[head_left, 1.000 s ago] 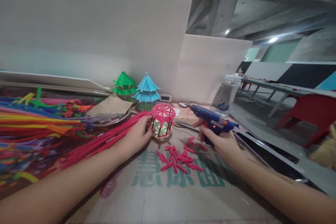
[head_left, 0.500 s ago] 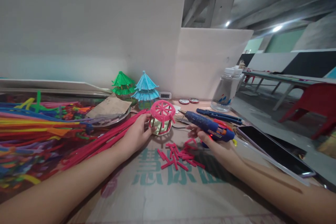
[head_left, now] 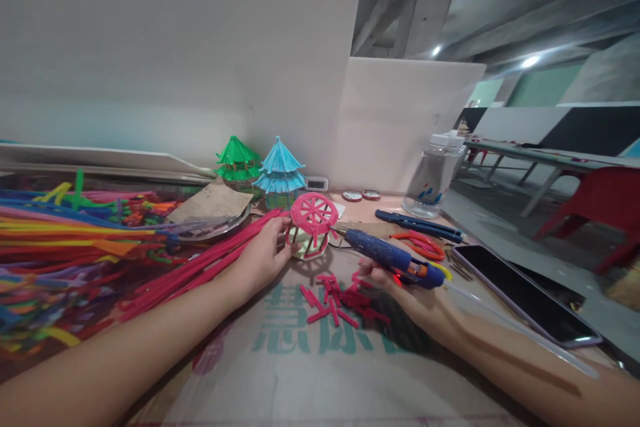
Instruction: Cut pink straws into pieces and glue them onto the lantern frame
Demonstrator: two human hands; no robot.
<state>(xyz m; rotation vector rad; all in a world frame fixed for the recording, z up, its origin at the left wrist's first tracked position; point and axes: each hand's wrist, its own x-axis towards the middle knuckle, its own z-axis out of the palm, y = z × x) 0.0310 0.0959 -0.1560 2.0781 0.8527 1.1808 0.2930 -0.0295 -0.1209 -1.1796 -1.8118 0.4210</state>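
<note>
My left hand [head_left: 269,245] grips the side of a small pavilion model [head_left: 314,215], its fingers partly hidden behind it. The model has a round pink spoked top, dark posts and a pale base. My right hand [head_left: 384,278] is closed round a blue glue gun [head_left: 383,250]. The gun's nozzle points left and meets or nearly meets the near right rim of the pink top. A clear glue stick [head_left: 520,327] sticks out of its back end. Short pink pipe-cleaner pieces [head_left: 343,300] lie in a loose heap just below the model.
Long pink pipe cleaners [head_left: 200,267] and multicoloured bundles [head_left: 75,247] fill the left. Green [head_left: 237,160] and blue [head_left: 279,170] finished pavilions stand behind. To the right are a box cutter [head_left: 420,225], orange-handled scissors [head_left: 420,245], a phone [head_left: 525,293] and a clear bottle [head_left: 433,177].
The glue gun has moved down and left, bringing its nozzle to the pink rim. Its back end has dropped and the glue stick now shows clearly. The pink top is tipped more toward me.
</note>
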